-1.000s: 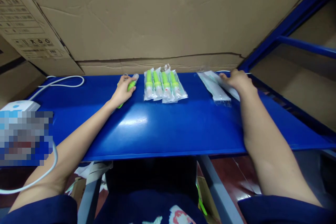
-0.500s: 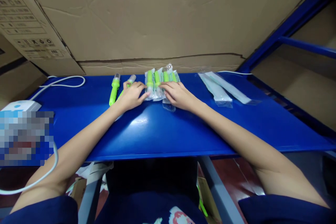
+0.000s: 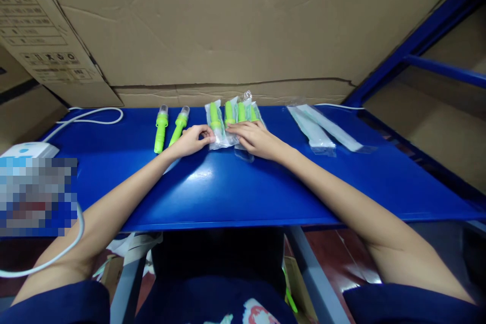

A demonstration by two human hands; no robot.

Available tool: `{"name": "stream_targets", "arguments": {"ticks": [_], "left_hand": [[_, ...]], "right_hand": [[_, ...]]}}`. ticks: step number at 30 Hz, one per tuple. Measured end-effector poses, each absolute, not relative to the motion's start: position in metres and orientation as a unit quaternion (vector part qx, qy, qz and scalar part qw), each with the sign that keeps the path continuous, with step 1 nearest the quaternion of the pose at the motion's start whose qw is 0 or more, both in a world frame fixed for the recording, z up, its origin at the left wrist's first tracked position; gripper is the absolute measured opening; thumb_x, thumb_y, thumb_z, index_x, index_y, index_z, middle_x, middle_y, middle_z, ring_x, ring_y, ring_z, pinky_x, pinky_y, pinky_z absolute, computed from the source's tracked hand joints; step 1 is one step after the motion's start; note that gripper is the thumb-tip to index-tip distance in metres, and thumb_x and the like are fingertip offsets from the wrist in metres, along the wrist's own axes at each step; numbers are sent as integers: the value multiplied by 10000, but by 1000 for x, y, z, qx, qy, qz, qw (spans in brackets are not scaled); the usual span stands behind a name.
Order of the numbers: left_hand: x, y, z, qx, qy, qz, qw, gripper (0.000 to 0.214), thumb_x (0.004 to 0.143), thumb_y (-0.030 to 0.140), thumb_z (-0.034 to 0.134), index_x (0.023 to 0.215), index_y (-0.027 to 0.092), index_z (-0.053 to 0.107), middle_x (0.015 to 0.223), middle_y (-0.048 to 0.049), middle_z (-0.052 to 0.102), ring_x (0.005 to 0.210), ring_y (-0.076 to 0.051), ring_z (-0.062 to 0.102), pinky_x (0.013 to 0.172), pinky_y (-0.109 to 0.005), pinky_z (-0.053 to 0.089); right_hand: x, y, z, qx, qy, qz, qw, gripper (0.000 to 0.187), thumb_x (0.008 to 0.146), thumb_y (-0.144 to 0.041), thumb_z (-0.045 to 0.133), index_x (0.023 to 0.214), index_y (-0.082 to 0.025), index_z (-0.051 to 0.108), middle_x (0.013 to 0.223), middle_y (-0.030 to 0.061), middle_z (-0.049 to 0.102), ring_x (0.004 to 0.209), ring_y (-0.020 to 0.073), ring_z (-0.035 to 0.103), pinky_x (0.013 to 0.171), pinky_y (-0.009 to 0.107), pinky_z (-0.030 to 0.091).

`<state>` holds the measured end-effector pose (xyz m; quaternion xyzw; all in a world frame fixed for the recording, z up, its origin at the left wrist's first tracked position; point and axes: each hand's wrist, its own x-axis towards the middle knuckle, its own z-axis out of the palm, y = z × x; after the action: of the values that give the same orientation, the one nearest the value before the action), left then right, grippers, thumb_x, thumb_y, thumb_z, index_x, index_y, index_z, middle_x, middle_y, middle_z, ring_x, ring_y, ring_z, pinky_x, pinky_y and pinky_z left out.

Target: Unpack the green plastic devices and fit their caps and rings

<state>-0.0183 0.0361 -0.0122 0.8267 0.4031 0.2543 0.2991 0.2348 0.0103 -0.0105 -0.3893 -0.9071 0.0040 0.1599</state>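
Observation:
Several bright green torch-like sticks in clear plastic sleeves lie side by side near the back of the blue table. My left hand pinches the lower edge of the leftmost sleeved green stick. Resting on the lower ends of the other sleeved sticks is my right hand, its fingers stretched out flat. To the left are two unwrapped green sticks with clear caps, one upright in view and one slanted, the slanted one's lower end partly behind my left wrist.
Two flat pale plastic sleeves lie at the right of the blue table. A white device with a white cable is at the left. Cardboard stands along the back, and a blue metal frame borders the right side.
My left hand has closed its fingers on the leftmost sleeve. That sleeved stick now sits slightly left and apart from its neighbour. My right hand has hardly moved.

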Motion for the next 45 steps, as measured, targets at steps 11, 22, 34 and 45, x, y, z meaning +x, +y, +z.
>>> {"name": "stream_targets", "arguments": {"ticks": [11, 22, 34, 45], "left_hand": [[-20, 31, -6, 904, 300, 213, 215, 125, 953, 279, 441, 869, 206, 498, 986, -96, 616, 917, -217, 592, 867, -379, 485], [-9, 10, 2, 918, 290, 201, 181, 361, 966, 512, 520, 834, 183, 584, 1336, -118, 587, 1257, -280, 550, 1083, -494, 357], [-3, 3, -5, 930, 327, 169, -8, 673, 872, 647, 624, 1326, 160, 529, 1382, -190, 595, 1239, -355, 564, 1030, -478, 294], [6, -3, -4, 936, 311, 159, -51, 514, 1029, 511, 385, 930, 166, 753, 993, -113, 703, 928, -250, 631, 843, -417, 321]], "right_hand": [[234, 10, -14, -409, -904, -48, 116, 555, 974, -161, 360, 1487, -285, 533, 1506, 143, 514, 1298, 360, 519, 980, 545, 404], [242, 17, -15, -419, -885, 37, 200, 387, 1005, -438, 480, 1263, -179, 606, 1395, 170, 610, 1297, 331, 565, 1042, 519, 405], [231, 5, -9, -429, -875, 92, 206, 486, 1048, -516, 377, 1066, -262, 791, 1501, 135, 536, 1398, 349, 478, 1092, 633, 285], [235, 5, -3, -404, -876, 140, 221, 489, 1060, -435, 346, 1053, -284, 811, 1440, 81, 604, 1338, 325, 544, 1110, 583, 286]]}}
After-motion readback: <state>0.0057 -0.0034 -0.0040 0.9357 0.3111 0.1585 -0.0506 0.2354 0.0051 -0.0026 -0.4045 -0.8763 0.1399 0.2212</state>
